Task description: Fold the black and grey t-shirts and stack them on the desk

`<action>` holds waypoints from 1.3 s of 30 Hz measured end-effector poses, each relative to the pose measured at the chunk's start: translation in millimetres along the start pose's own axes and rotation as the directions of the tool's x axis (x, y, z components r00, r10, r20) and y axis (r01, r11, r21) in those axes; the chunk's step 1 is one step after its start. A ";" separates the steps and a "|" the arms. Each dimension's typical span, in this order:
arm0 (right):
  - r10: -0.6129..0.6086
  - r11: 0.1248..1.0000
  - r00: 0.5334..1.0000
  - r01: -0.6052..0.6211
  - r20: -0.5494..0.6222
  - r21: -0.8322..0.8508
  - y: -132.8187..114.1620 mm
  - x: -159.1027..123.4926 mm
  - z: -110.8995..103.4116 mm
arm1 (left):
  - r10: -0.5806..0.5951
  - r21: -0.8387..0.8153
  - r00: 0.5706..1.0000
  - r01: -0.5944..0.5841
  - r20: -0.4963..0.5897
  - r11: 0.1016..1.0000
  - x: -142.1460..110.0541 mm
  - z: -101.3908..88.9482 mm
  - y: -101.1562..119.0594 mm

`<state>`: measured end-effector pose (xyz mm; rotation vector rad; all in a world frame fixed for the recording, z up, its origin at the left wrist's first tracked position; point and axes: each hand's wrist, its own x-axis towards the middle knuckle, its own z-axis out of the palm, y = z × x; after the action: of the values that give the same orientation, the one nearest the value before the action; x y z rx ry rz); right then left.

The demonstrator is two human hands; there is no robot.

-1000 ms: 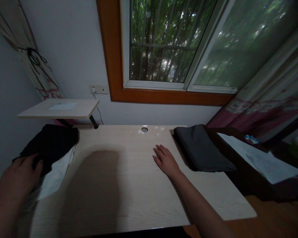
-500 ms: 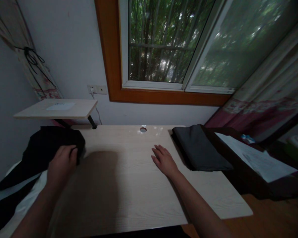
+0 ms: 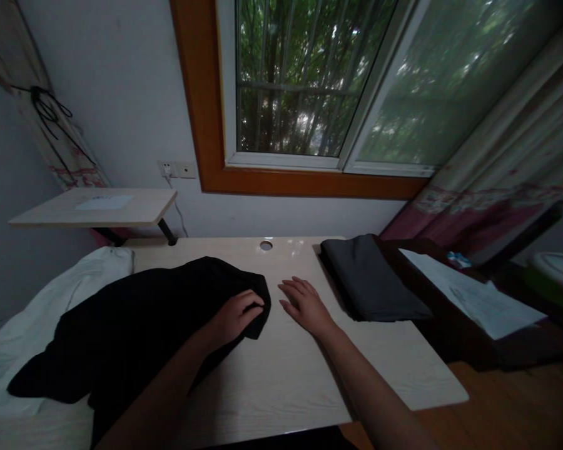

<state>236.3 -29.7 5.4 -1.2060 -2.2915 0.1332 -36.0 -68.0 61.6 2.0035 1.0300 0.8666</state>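
My left hand (image 3: 238, 317) is closed on the right end of a black garment (image 3: 136, 312), which stretches loosely across the left half of the table (image 3: 281, 375). Its exact kind does not show, since it lies bunched. My right hand (image 3: 306, 305) rests open on the tabletop, fingers spread, just right of the garment's edge and apart from it. A white piece of clothing (image 3: 70, 284) lies rumpled at the far left, partly under the black one. Dark grey folded cloth (image 3: 368, 278) sits near the table's right side.
A small raised shelf (image 3: 98, 215) on black legs stands at the back left. A round cable hole (image 3: 266, 245) is near the rear edge. To the right, papers (image 3: 469, 290) lie on a dark surface. The window (image 3: 309, 81) and wall sockets (image 3: 176, 169) are behind.
My left hand has moved right, drawing the black garment from the left side over the table. More of the white clothing now shows. My right hand has hardly moved.
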 end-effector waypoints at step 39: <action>0.796 0.216 0.590 -0.067 -0.136 0.974 23.1 3.4 -9.3 | -0.075 0.630 0.908 0.344 -0.412 0.696 -87.3 -108.0 -133.6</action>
<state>256.5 -14.7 7.2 -0.9890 -0.7676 0.9626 -213.5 -54.9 -12.3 2.2815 2.0078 0.7954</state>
